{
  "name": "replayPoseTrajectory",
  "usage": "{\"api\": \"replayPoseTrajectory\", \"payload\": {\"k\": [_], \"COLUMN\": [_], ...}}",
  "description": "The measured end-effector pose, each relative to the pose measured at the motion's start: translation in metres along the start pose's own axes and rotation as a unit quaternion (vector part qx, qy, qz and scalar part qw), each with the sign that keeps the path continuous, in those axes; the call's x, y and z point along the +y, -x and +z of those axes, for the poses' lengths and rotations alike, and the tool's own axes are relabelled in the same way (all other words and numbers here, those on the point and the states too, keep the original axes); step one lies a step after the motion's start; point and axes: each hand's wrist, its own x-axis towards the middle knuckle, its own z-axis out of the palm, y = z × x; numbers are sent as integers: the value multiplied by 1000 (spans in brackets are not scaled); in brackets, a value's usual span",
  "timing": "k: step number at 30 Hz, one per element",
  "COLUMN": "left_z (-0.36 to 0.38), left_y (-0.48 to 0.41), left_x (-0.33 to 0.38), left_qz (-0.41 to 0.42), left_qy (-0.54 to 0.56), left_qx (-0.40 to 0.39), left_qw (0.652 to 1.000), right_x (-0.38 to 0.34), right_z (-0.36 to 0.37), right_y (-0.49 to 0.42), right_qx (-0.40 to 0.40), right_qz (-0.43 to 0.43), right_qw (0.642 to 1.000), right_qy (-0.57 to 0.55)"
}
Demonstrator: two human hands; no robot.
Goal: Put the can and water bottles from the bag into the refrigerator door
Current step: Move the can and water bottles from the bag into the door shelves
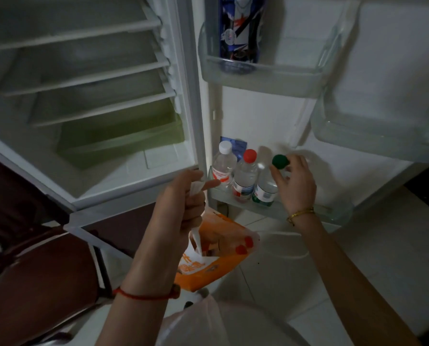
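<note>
A blue and white can (240, 31) stands in the upper door shelf (270, 76). Three clear water bottles stand side by side in the bottom door shelf (315, 213): one with a white cap (223, 166), one with a red cap (245, 176), one with a green cap (267, 186). My right hand (295, 186) is at the green-capped bottle, fingers loosely spread beside its cap and neck. My left hand (183, 206) grips the white handles of an orange and white plastic bag (218, 250), which hangs below it.
The open refrigerator cabinet (88, 101) with white shelves and a green drawer is on the left. A second clear door shelf (378, 136) sits at the right. A dark brown chair (41, 258) stands at the lower left. The floor is pale tile (370, 258).
</note>
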Motion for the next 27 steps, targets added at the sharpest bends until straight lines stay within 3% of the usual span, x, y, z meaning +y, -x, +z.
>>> {"api": "replayPoseTrajectory", "payload": {"k": [8,14,17,21,27], "left_z": [19,31,35,41,42], "left_y": [4,5,9,15,24], "left_x": [-6,-15,-17,-19,-22], "left_qz": [-4,-12,-8,2,12], "left_qy": [-14,-14,-20,-30,-13], "left_qx": [-7,3,3,14,24], "left_qw": [1000,1000,1000,999,1000], "right_x": [3,15,29,43,44], "right_z": [-2,-12,-4,18,31], "right_y": [-3,37,67,101,120], "right_qx": [-27,16,-145,-384,-506], "right_qz": [27,17,59,94,118], "right_qw": [999,999,987,916,853], "right_qy": [-1,-22,27,66,58]}}
